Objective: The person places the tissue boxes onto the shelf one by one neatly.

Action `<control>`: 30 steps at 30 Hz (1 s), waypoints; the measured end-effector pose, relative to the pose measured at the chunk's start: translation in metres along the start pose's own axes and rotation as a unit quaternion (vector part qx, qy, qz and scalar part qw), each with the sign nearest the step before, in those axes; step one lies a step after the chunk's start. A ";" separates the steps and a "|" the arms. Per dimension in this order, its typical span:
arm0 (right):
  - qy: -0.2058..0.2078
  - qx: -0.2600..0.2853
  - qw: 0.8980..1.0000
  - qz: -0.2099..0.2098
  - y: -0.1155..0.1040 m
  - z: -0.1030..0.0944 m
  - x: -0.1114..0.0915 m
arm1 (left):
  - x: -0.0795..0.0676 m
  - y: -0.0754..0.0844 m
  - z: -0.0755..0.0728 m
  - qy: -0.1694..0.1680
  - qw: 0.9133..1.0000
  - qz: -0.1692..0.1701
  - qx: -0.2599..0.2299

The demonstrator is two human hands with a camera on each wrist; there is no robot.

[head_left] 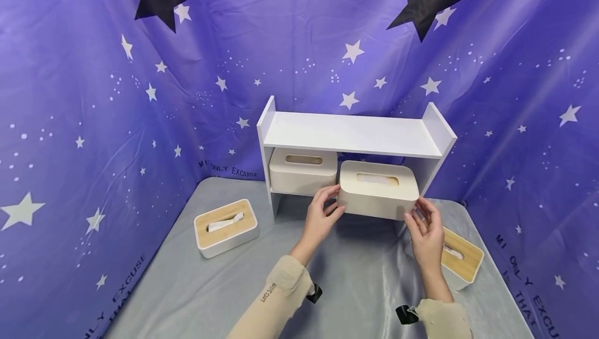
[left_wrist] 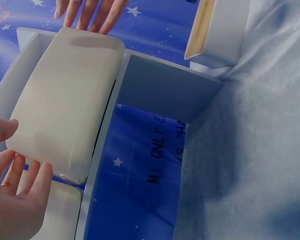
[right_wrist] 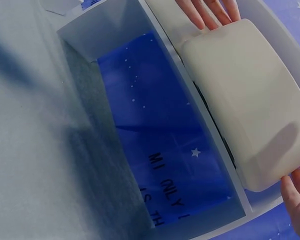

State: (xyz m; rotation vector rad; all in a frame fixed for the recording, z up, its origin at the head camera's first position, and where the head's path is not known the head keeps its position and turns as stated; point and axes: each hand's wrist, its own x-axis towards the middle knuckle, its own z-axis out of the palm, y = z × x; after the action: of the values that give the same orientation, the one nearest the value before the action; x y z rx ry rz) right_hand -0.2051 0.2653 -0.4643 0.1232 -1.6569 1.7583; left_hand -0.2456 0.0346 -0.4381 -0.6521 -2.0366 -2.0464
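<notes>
A cream tissue box (head_left: 374,201) with an oval slot on top is held between both hands at the front right of the white shelf rack's (head_left: 346,131) lower level. Its front stands out past a second cream tissue box (head_left: 303,178) on the left of that level. My left hand (head_left: 320,214) holds the box's left end, thumb at the front and fingers at the side, as the left wrist view shows. At the opposite end my right hand (head_left: 428,235) grips with thumb in front and fingers round the side; its fingertips (right_wrist: 286,182) show at the edge.
On the grey cloth-covered table (head_left: 337,287), a white tissue box with a wooden lid (head_left: 229,227) lies left of the rack. Another wood-lidded tissue box (head_left: 460,258) is at the right, partly behind my right forearm. A purple star-patterned curtain (head_left: 304,58) surrounds the table.
</notes>
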 end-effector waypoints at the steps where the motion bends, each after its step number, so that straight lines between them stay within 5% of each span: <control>1: -0.007 0.005 1.000 -0.001 0.000 0.000 0.000 | -0.001 0.004 -0.001 -0.004 1.000 0.000 0.000; 7: -0.032 -0.014 0.999 -0.020 0.002 -0.002 0.001 | -0.001 0.012 -0.002 -0.025 1.000 -0.001 0.001; 14: -0.047 -0.050 0.996 -0.051 0.011 -0.003 0.004 | 0.002 -0.010 0.000 -0.044 0.999 0.005 0.019; 21: -0.054 -0.016 0.997 -0.058 0.015 -0.005 0.003 | -0.002 0.005 -0.002 -0.074 0.997 0.017 0.027; 30: -0.072 -0.102 0.990 -0.063 0.006 -0.001 0.000 | -0.003 0.007 -0.001 -0.083 0.996 -0.005 0.018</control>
State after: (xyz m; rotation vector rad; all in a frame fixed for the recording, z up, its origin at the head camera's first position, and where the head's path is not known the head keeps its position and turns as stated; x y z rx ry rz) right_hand -0.2075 0.2665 -0.4697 0.2594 -1.8794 1.5062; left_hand -0.2396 0.0332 -0.4330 -0.8327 -2.1633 -2.0183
